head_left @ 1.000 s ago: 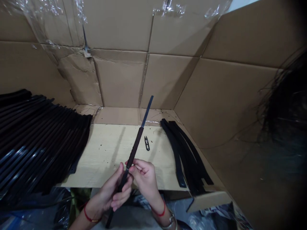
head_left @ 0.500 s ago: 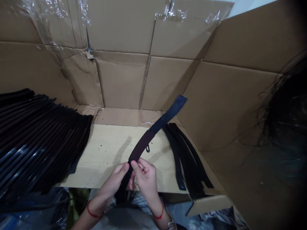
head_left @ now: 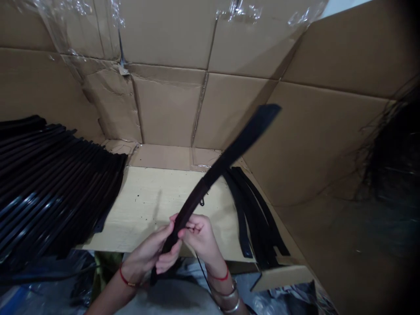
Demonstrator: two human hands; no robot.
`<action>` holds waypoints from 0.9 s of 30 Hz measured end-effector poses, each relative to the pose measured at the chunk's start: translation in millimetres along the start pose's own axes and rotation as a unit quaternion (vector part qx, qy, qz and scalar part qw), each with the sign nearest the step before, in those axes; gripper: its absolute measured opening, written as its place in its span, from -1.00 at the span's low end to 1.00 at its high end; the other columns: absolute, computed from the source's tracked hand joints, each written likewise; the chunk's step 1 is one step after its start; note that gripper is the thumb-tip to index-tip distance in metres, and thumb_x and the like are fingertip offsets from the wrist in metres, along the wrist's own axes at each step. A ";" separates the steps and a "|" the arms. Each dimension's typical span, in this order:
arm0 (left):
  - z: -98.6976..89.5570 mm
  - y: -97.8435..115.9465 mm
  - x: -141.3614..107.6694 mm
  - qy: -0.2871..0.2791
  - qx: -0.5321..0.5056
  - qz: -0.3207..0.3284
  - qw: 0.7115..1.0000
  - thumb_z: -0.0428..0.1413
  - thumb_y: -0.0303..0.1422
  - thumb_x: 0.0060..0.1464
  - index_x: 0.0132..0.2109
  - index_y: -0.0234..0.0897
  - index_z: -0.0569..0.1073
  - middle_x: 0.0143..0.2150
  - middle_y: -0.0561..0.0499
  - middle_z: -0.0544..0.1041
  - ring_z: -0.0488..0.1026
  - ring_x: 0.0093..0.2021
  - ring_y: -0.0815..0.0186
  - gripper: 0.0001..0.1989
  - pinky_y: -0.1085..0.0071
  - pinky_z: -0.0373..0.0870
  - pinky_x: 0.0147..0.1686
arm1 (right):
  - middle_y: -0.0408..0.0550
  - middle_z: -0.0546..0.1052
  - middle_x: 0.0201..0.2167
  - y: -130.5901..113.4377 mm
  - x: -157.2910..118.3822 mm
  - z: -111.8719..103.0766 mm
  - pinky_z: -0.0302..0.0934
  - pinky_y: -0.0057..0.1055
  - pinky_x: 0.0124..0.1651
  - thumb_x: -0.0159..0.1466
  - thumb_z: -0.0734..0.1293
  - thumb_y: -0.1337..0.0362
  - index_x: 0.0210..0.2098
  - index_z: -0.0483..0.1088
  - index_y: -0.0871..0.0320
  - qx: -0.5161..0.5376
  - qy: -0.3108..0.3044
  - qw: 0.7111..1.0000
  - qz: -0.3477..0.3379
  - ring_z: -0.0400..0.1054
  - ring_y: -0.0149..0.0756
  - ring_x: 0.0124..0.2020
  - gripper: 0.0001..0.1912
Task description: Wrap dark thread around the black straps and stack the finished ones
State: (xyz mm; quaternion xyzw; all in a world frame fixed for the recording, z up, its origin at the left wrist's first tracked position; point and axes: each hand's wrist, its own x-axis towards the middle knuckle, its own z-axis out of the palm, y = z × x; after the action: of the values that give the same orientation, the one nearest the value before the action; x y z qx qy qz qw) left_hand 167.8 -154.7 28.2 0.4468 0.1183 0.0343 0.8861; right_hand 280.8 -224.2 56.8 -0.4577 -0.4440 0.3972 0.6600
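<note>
Both my hands hold a long dark leather strap (head_left: 210, 180) in front of me, above the front edge of a pale wooden board (head_left: 144, 205). My left hand (head_left: 147, 251) wraps around its lower part. My right hand (head_left: 200, 236) pinches the strap with thumb and fingers just beside the left. The strap's upper end curves up and right, blurred by motion. Small black thread snips (head_left: 201, 202) lie on the board, mostly hidden behind the strap.
A large stack of black straps (head_left: 55, 183) fans across the left of the board, and a smaller pile of straps (head_left: 252, 218) lies on the right. Cardboard walls (head_left: 197, 105) stand behind and to the right. Dark hair strands (head_left: 383, 153) hang at the right.
The strap has gone from nearly straight and upright to bent over to the right, its tip swinging up and right. It now covers most of the snips.
</note>
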 end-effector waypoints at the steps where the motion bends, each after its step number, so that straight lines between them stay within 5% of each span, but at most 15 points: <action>1: -0.6 0.4 1.0 0.053 0.043 0.044 0.997 -0.01 0.17 0.03 -0.39 -0.25 0.27 -0.72 0.18 0.22 0.08 -0.77 0.49 -0.48 0.56 0.02 -0.77 | -0.18 0.37 -0.66 1.1 2.9 1.8 0.17 -0.54 -0.57 0.04 0.50 0.04 -0.30 0.53 0.27 -0.023 0.043 0.999 -0.011 0.26 -0.43 -0.62 -0.59; 4: 1.2 -2.8 0.4 0.228 0.138 0.164 0.950 0.15 0.08 -0.03 -0.34 -0.27 0.28 -0.58 0.15 0.31 0.20 -0.60 0.51 -0.52 0.60 0.09 -0.62 | -0.28 0.18 -0.75 3.0 6.0 9.4 -0.01 -0.56 -0.66 0.09 0.46 0.08 -0.35 0.51 0.28 -0.072 0.158 0.984 -0.039 0.04 -0.51 -0.71 -0.66; 6: 0.5 -8.1 -2.1 0.203 0.113 0.137 0.963 0.14 0.15 -0.08 -0.35 -0.27 0.26 -0.62 0.21 0.18 0.06 -0.64 0.55 -0.46 0.60 -0.03 -0.65 | -0.23 0.26 -0.71 0.7 2.9 13.0 0.04 -0.55 -0.63 0.10 0.44 0.07 -0.43 0.47 0.27 -0.071 0.111 0.991 -0.017 0.13 -0.48 -0.68 -0.66; 8: -3.5 -12.4 -4.0 0.100 0.054 0.071 0.991 0.01 0.27 -0.10 -0.39 -0.26 0.24 -0.66 0.26 0.04 -0.11 -0.69 0.58 -0.39 0.59 -0.15 -0.70 | -0.16 0.34 -0.66 -3.0 -1.7 14.8 0.08 -0.54 -0.62 0.14 0.41 0.03 -0.50 0.40 0.25 -0.071 0.050 0.996 0.026 0.28 -0.41 -0.65 -0.63; 11: -11.1 -10.9 -3.0 0.024 0.023 0.031 0.999 -0.09 0.29 -0.05 -0.39 -0.28 0.28 -0.69 0.26 0.05 -0.09 -0.74 0.56 -0.36 0.57 -0.10 -0.74 | -0.17 0.31 -0.70 -4.1 -5.0 14.2 0.00 -0.56 -0.68 0.17 0.37 -0.03 -0.57 0.29 0.21 -0.097 0.082 0.992 0.021 0.27 -0.41 -0.71 -0.56; 14: -13.2 -2.5 -1.4 0.076 0.049 0.057 0.994 -0.04 0.12 0.10 -0.36 -0.35 0.36 -0.65 0.14 0.26 0.16 -0.69 0.52 -0.46 0.59 0.11 -0.67 | -0.20 0.29 -0.74 1.9 -3.1 8.3 -0.03 -0.55 -0.66 0.18 0.37 -0.04 -0.57 0.30 0.21 -0.080 0.101 0.992 0.001 0.16 -0.48 -0.74 -0.55; 17: -9.2 2.5 -4.2 0.130 0.071 0.083 0.986 0.01 0.02 0.13 -0.38 -0.37 0.38 -0.67 0.14 0.29 0.18 -0.70 0.55 -0.52 0.63 0.08 -0.68 | -0.19 0.30 -0.73 8.0 -1.4 -1.4 -0.11 -0.56 -0.66 0.16 0.40 -0.05 -0.55 0.35 0.24 -0.040 0.067 0.997 0.017 0.06 -0.52 -0.72 -0.54; 21: -3.2 1.3 -6.5 0.072 0.053 0.022 0.996 -0.13 0.18 0.08 -0.40 -0.28 0.32 -0.78 0.21 0.13 0.00 -0.82 0.48 -0.43 0.53 -0.07 -0.80 | -0.13 0.39 -0.65 8.9 -1.0 -6.2 -0.03 -0.56 -0.63 0.05 0.47 -0.09 -0.36 0.51 0.29 0.008 -0.002 0.999 0.041 0.06 -0.53 -0.68 -0.50; 23: -1.6 -0.7 -3.9 0.102 0.074 0.059 0.990 -0.05 0.15 0.07 -0.36 -0.28 0.33 -0.72 0.17 0.23 0.12 -0.74 0.47 -0.48 0.54 0.05 -0.72 | -0.09 0.44 -0.60 8.6 0.2 -2.6 0.12 -0.52 -0.56 0.07 0.48 -0.01 -0.35 0.53 0.28 -0.010 0.033 0.999 0.022 0.18 -0.46 -0.63 -0.58; 25: -0.3 -4.3 -0.1 0.192 0.101 0.138 0.966 0.14 0.02 0.02 -0.28 -0.28 0.35 -0.57 0.11 0.36 0.25 -0.58 0.47 -0.58 0.58 0.12 -0.59 | -0.07 0.47 -0.58 9.5 1.8 1.9 0.22 -0.48 -0.49 0.11 0.46 0.05 -0.37 0.53 0.26 -0.042 0.115 0.992 -0.018 0.27 -0.38 -0.57 -0.65; 27: 0.4 -9.3 3.0 0.236 0.103 0.173 0.951 0.20 0.01 -0.05 -0.26 -0.26 0.34 -0.52 0.13 0.34 0.20 -0.56 0.49 -0.56 0.58 0.07 -0.58 | -0.07 0.47 -0.58 11.8 2.8 4.6 0.24 -0.48 -0.49 0.11 0.46 0.03 -0.35 0.53 0.26 -0.047 0.143 0.988 -0.022 0.31 -0.35 -0.55 -0.64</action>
State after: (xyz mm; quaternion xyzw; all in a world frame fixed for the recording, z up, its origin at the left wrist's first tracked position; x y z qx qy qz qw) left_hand 170.4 -160.0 20.5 0.5286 0.2481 0.2790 0.7623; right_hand 275.9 -217.3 47.0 -0.5304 -0.3737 0.2918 0.7028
